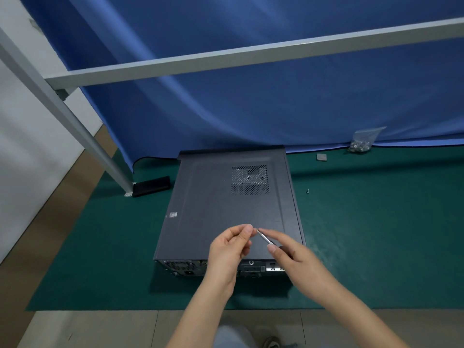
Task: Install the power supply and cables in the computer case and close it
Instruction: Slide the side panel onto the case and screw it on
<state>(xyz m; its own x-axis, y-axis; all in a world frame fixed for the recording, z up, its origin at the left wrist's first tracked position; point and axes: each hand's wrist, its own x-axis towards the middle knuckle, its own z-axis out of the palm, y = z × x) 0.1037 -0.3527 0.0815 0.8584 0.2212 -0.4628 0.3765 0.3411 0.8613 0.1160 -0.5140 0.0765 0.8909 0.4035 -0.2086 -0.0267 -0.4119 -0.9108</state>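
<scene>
1. Head view, case: the computer case (226,212) lies flat on the green mat (376,234), its dark side panel (213,222) in place and facing up. A perforated vent (249,180) sits in the far part of the panel. The rear face, with the power supply grille (182,267) and socket, is turned toward the person.
2. Head view, left hand: the left hand (229,249) is raised over the near edge of the panel. Thumb and forefinger are pinched together at the screwdriver tip; whether a screw sits between them cannot be told.
3. Head view, right hand: the right hand (292,254) grips a screwdriver (265,238) with its fingers curled round the dark handle. The metal shaft points up and left toward the left fingertips.
4. Head view, surroundings: a loose screw (307,190) lies on the mat to the right of the case. A clear bag of screws (361,141) rests at the foot of the blue curtain (251,96), with a small grey pad (322,157) near it. A black block (150,189) lies beside the grey frame leg (75,121), left of the case.
</scene>
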